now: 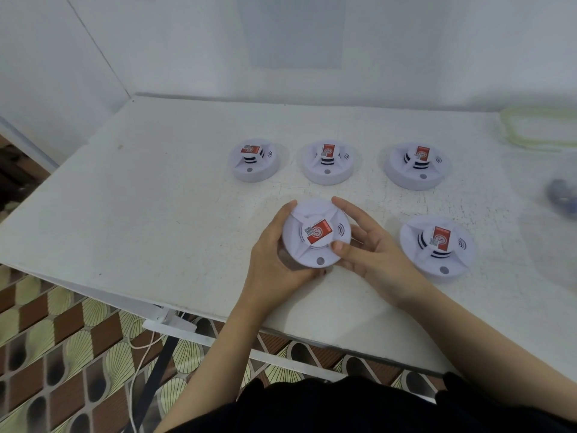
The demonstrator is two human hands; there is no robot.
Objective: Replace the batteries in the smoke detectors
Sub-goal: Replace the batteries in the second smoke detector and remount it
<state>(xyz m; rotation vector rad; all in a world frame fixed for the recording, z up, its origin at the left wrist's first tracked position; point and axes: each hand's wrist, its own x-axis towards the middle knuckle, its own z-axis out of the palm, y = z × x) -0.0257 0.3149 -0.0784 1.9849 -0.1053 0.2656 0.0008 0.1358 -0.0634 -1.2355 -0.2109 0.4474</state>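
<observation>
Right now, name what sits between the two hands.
One smoke detector, held by the left hand and the right hand at its rim; the head view shows it.

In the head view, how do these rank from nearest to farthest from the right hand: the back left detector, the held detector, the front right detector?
1. The held detector, gripped by the right hand itself, at the front.
2. The front right detector, close by on that hand's right.
3. The back left detector, in the far row, off to the left.
</observation>
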